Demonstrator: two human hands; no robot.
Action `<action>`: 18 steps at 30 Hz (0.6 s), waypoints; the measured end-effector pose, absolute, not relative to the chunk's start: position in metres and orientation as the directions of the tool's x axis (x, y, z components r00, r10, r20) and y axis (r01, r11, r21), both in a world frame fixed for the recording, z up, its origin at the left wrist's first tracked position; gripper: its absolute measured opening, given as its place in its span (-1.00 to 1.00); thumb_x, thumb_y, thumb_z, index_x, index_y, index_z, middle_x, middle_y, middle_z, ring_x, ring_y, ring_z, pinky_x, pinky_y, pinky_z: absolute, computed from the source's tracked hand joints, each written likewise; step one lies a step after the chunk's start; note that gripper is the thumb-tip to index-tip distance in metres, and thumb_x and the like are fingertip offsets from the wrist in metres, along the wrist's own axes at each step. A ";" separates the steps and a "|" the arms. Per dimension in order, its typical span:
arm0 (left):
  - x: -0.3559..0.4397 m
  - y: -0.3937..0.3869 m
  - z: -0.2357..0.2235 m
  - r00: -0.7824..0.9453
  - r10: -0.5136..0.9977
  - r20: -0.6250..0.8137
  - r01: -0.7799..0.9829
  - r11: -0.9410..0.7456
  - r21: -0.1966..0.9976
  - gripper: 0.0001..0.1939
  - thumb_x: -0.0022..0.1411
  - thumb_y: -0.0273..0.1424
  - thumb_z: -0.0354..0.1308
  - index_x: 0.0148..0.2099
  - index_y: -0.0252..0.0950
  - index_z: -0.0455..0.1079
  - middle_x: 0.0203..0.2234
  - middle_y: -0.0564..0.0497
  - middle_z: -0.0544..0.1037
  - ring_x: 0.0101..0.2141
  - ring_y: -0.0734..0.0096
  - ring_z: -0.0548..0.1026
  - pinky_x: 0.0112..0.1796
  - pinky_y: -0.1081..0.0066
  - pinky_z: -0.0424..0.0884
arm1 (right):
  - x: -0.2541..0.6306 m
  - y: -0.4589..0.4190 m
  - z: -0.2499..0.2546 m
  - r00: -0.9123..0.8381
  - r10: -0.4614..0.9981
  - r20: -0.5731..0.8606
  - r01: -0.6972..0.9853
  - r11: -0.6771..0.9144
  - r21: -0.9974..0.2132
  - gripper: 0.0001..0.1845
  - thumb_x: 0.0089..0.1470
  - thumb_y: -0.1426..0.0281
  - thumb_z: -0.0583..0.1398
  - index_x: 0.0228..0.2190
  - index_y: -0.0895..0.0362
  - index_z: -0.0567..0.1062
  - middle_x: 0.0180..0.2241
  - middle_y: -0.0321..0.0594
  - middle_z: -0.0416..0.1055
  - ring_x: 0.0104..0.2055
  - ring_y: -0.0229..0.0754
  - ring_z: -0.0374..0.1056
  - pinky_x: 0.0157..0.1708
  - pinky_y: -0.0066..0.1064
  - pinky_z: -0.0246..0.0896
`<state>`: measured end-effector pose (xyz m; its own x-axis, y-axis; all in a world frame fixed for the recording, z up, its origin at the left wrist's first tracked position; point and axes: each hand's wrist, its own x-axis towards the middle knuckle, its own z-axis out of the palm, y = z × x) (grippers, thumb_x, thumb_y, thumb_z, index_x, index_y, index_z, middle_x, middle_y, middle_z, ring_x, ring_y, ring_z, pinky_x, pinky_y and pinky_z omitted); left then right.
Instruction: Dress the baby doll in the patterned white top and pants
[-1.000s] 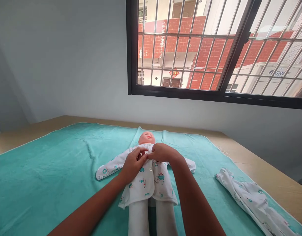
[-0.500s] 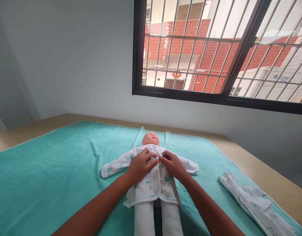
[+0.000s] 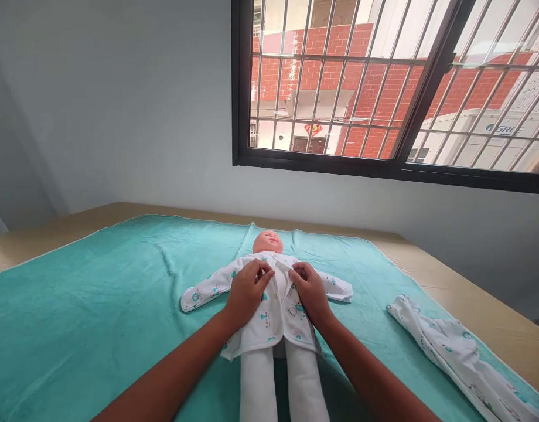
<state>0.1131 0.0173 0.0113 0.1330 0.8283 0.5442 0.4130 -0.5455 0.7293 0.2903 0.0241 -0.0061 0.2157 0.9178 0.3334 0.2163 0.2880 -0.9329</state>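
Down on the teal blanket point(image 3: 98, 305), a baby doll point(image 3: 268, 241) lay on its back with its head toward the wall, dressed in a white printed shirt point(image 3: 276, 316) whose sleeves spread out to either side. Both of the person's hands rested on the doll's chest. The left hand point(image 3: 245, 291) lay on the shirt's left panel, its fingers point(image 3: 261, 271) curled and pinching the fabric near the collar at the front opening. The right hand point(image 3: 310, 290) sat just beside it on the other panel, its fingers point(image 3: 298, 271) likewise bent and gripping the cloth edge at the top of the opening. The two sets of fingertips were near each other but apart, with a strip of the button placket showing between them. Below the shirt's hem, the doll's plain white legs point(image 3: 278, 387) ran toward the camera, side by side. Well apart from the doll, off to the right on the same blanket, lay a crumpled white printed garment point(image 3: 449, 351). The blanket covered a tan counter point(image 3: 493, 316) that stood against a pale wall under a barred window point(image 3: 384, 88).
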 end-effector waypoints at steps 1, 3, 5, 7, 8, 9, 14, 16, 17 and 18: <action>0.113 0.017 0.011 0.111 0.841 0.530 0.377 -0.529 0.760 -0.84 0.31 -0.28 0.09 -0.24 -0.25 0.41 -0.41 0.09 0.48 -0.39 0.42 0.38 -0.32 0.43 0.25 | 0.292 0.027 -0.006 0.236 0.922 0.307 0.189 0.266 -0.945 -0.81 -0.06 0.26 0.23 -0.41 0.11 0.42 -0.47 -0.32 0.36 -0.39 -0.20 0.23 -0.36 -0.40 0.10; 0.113 0.016 0.012 0.082 0.860 0.504 0.308 -0.503 0.807 -0.82 0.30 -0.26 0.09 -0.23 -0.25 0.41 -0.39 0.08 0.50 -0.38 0.42 0.40 -0.32 0.44 0.27 | 0.296 0.031 -0.007 0.267 0.925 0.269 0.158 0.234 -0.959 -0.79 -0.07 0.24 0.24 -0.43 0.12 0.42 -0.48 -0.32 0.36 -0.41 -0.20 0.23 -0.39 -0.40 0.10; 0.113 0.016 0.013 0.076 0.869 0.488 0.265 -0.490 0.831 -0.82 0.29 -0.25 0.11 -0.24 -0.25 0.42 -0.40 0.09 0.51 -0.37 0.42 0.42 -0.31 0.45 0.28 | 0.299 0.034 -0.005 0.292 0.927 0.236 0.129 0.207 -0.970 -0.77 -0.09 0.23 0.24 -0.44 0.12 0.42 -0.48 -0.31 0.37 -0.43 -0.21 0.23 -0.42 -0.41 0.10; 0.114 0.016 0.013 0.079 0.874 0.480 0.253 -0.483 0.838 -0.82 0.28 -0.26 0.12 -0.25 -0.26 0.43 -0.40 0.08 0.52 -0.37 0.42 0.42 -0.32 0.45 0.29 | 0.300 0.033 -0.001 0.296 0.932 0.211 0.102 0.189 -0.977 -0.76 -0.08 0.21 0.24 -0.43 0.12 0.42 -0.48 -0.31 0.38 -0.44 -0.22 0.23 -0.44 -0.42 0.10; 0.114 0.016 0.013 0.079 0.875 0.478 0.254 -0.482 0.839 -0.82 0.27 -0.26 0.12 -0.25 -0.26 0.43 -0.40 0.08 0.52 -0.38 0.42 0.43 -0.32 0.45 0.29 | 0.300 0.031 0.002 0.288 0.936 0.202 0.088 0.184 -0.979 -0.76 -0.07 0.20 0.23 -0.43 0.12 0.43 -0.48 -0.32 0.39 -0.45 -0.23 0.23 -0.45 -0.42 0.10; 0.114 0.016 0.012 0.080 0.875 0.478 0.259 -0.481 0.837 -0.82 0.27 -0.26 0.13 -0.25 -0.26 0.43 -0.40 0.08 0.53 -0.38 0.41 0.43 -0.32 0.45 0.29 | 0.299 0.028 0.005 0.263 0.944 0.202 0.081 0.187 -0.979 -0.76 -0.07 0.19 0.23 -0.43 0.12 0.44 -0.48 -0.32 0.40 -0.45 -0.23 0.24 -0.45 -0.42 0.11; 0.113 0.020 0.010 0.115 0.873 0.474 0.267 -0.487 0.831 -0.82 0.26 -0.26 0.13 -0.25 -0.25 0.45 -0.40 0.08 0.54 -0.39 0.41 0.42 -0.33 0.45 0.29 | 0.291 0.016 0.029 -0.012 0.968 0.250 0.296 0.243 -0.924 -0.80 -0.05 0.25 0.25 -0.47 0.15 0.52 -0.46 -0.29 0.45 -0.39 -0.24 0.29 -0.38 -0.43 0.14; 0.114 0.020 0.011 0.117 0.878 0.463 0.259 -0.477 0.840 -0.82 0.26 -0.26 0.13 -0.24 -0.25 0.45 -0.40 0.08 0.55 -0.39 0.42 0.42 -0.33 0.45 0.28 | 0.291 0.013 0.038 -0.041 0.983 0.180 0.385 0.182 -0.905 -0.80 -0.06 0.25 0.25 -0.51 0.15 0.49 -0.51 -0.31 0.41 -0.45 -0.28 0.24 -0.46 -0.45 0.08; 0.114 0.019 0.013 0.109 0.883 0.456 0.250 -0.468 0.848 -0.82 0.25 -0.25 0.13 -0.24 -0.26 0.45 -0.40 0.08 0.54 -0.38 0.41 0.42 -0.33 0.45 0.29 | 0.291 0.012 0.042 -0.045 0.991 0.128 0.394 0.135 -0.909 -0.78 -0.06 0.24 0.26 -0.54 0.15 0.46 -0.56 -0.33 0.37 -0.51 -0.30 0.20 -0.51 -0.46 0.04; 0.114 0.019 0.015 0.096 0.888 0.450 0.237 -0.459 0.856 -0.81 0.25 -0.25 0.13 -0.24 -0.26 0.45 -0.39 0.08 0.54 -0.37 0.41 0.42 -0.32 0.45 0.29 | 0.291 0.012 0.045 -0.055 0.996 0.075 0.379 0.091 -0.921 -0.75 -0.06 0.22 0.26 -0.55 0.14 0.43 -0.60 -0.36 0.32 -0.56 -0.33 0.15 -0.56 -0.47 -0.01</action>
<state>0.1142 0.0186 0.0150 0.0965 0.8879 0.4498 0.2367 -0.4595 0.8561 0.2910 0.0117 0.0449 -0.0553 0.9956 0.0755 0.3787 0.0908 -0.9210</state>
